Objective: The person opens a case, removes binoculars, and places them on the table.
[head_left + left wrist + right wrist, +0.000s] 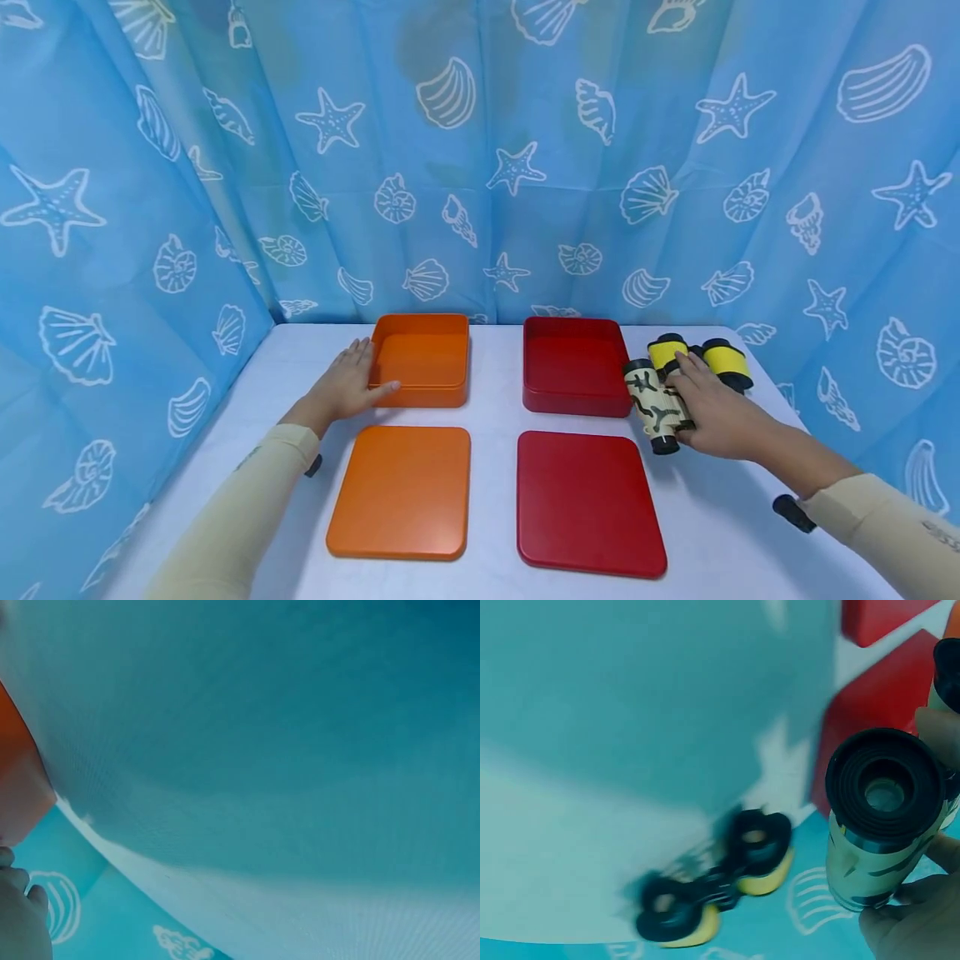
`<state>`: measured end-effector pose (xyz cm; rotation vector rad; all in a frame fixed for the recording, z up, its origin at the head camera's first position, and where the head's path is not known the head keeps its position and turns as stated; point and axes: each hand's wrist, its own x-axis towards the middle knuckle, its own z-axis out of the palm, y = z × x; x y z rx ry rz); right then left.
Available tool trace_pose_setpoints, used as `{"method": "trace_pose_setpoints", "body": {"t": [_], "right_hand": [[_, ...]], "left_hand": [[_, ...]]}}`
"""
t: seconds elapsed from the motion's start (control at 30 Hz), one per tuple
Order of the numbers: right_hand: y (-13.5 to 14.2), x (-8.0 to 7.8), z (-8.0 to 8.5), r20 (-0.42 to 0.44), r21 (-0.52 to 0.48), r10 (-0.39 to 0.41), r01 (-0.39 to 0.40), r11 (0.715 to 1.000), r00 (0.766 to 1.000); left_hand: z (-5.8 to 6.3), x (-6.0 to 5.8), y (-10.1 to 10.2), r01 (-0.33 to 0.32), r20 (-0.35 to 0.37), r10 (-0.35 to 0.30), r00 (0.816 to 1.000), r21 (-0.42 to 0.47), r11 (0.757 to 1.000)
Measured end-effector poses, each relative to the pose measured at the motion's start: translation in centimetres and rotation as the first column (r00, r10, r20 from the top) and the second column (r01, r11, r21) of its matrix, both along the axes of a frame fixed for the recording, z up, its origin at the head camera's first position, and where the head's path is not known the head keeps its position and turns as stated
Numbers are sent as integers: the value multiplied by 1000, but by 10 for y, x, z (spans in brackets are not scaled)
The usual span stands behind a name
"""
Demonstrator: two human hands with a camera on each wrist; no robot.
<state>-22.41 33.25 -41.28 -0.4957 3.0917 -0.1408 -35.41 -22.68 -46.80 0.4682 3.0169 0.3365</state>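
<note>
My right hand [716, 417] grips camouflage-patterned binoculars [651, 402] beside the right wall of the red box [573, 402]. In the right wrist view, fingers curl round these binoculars and a black eyepiece [885, 791] faces the camera. Just behind that hand, yellow-and-black binoculars [724, 360] stand on the table. My left hand [345, 387] lies at the left side of the orange box [423, 397], its fingers fairly straight along the wall and the thumb over the front rim. Only part of the left hand [19, 915] shows in the left wrist view.
An orange lid [401, 493] lies flat in front of the orange box, and a red lid [588, 504] in front of the red one. Both boxes stand uncovered on the white table [493, 467]. A blue shell-patterned curtain [480, 208] hangs behind and at both sides.
</note>
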Motion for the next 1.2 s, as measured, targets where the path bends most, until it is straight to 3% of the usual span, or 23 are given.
{"method": "trace_pose_setpoints", "body": {"t": [0.5,1.2], "right_hand": [[46,45,-31,72,-41,-64,67,997,995],[76,77,-59,154,-124,-111,131,984,982]], "left_hand": [[1,1,2,-13,1,13,1000,7,1000],[-1,0,0,-8,0,8,1000,7,1000]]}}
